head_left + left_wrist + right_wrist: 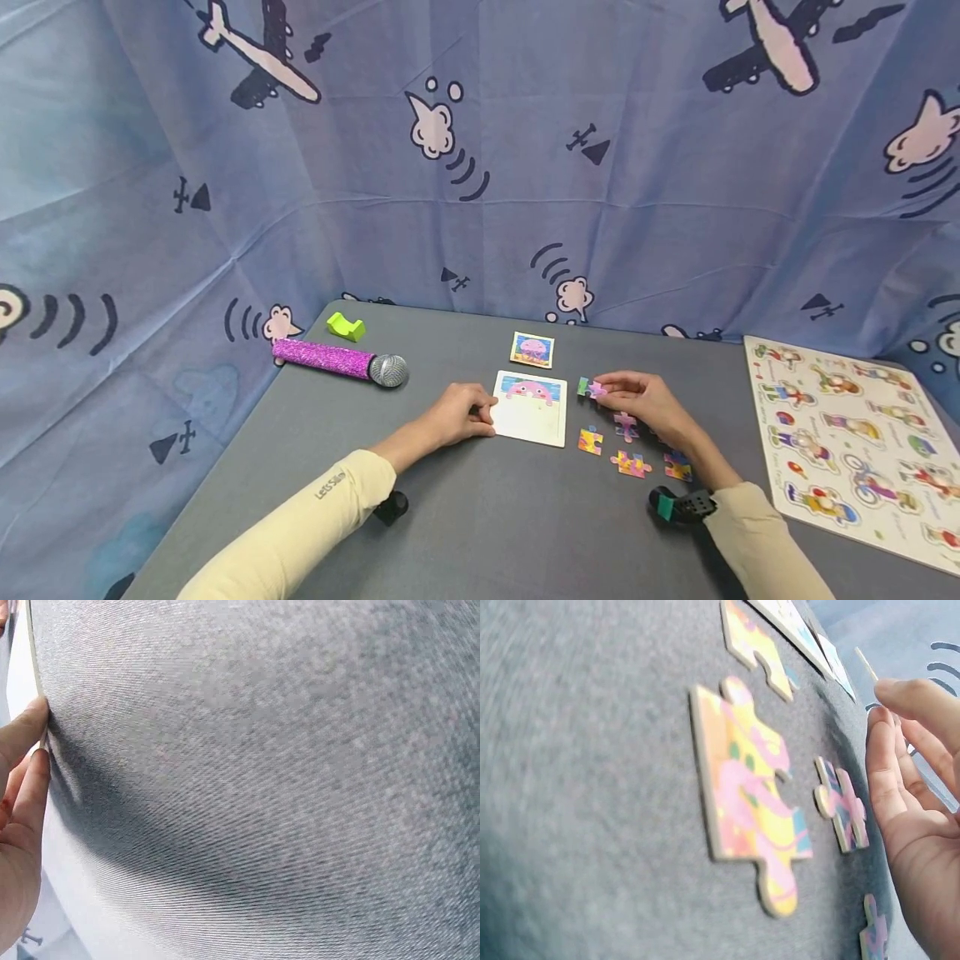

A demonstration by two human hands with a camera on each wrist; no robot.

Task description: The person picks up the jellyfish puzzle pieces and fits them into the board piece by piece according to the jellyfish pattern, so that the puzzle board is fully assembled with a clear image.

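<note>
A square white puzzle board (530,421) lies on the grey table, with a pink sea creature's face across its top strip. At its left edge my left hand (459,414) pinches the rim between thumb and fingers; the left wrist view shows the fingertips (37,712) there. To the right of the board, my right hand (643,404) holds a pink and green puzzle piece (592,388) by its edge, raised off the table. Loose below that hand lie a yellow piece (590,441), a pink-yellow piece (750,799), a purple piece (842,804) and another piece (677,467).
A small picture card (532,349) lies behind the board. At the left are a glittery purple microphone (330,357) and a green curved block (346,327). A large illustrated peg board (855,433) covers the right side. A blue patterned cloth (480,167) hangs behind the table.
</note>
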